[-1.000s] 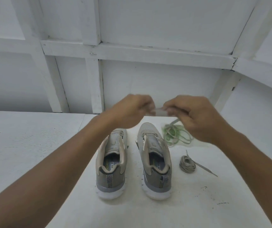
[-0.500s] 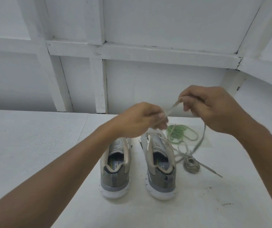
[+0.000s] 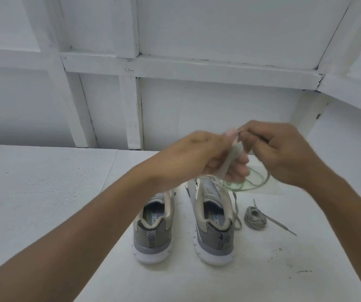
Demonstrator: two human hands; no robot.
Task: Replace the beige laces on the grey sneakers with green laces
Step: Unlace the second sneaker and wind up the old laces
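Since half a second ago the right hand (image 3: 281,154) has closed in on the left hand (image 3: 199,159). The stretch of beige lace (image 3: 233,154) that ran taut between them is now bunched short.

The white table (image 3: 44,192) carries everything, its near edge cut off by the frame. The right sneaker (image 3: 214,219) stands heel toward the camera. The left sneaker (image 3: 151,225) is just beside it on its left, with its toe hidden behind the left forearm. Both hands meet above the right sneaker's toe. The left hand's fingers curl round the beige lace, while the right hand pinches its upper part. Motion blur hides how the lace lies over the fingers.

A loose strand of the lace drops along the right sneaker's right side. Beyond that sneaker's toe, to the right, lie the green laces (image 3: 248,185), partly covered by the hands. A coiled lace (image 3: 254,219), grey-beige, sits near the right sneaker's heel on its right, one end trailing outward.
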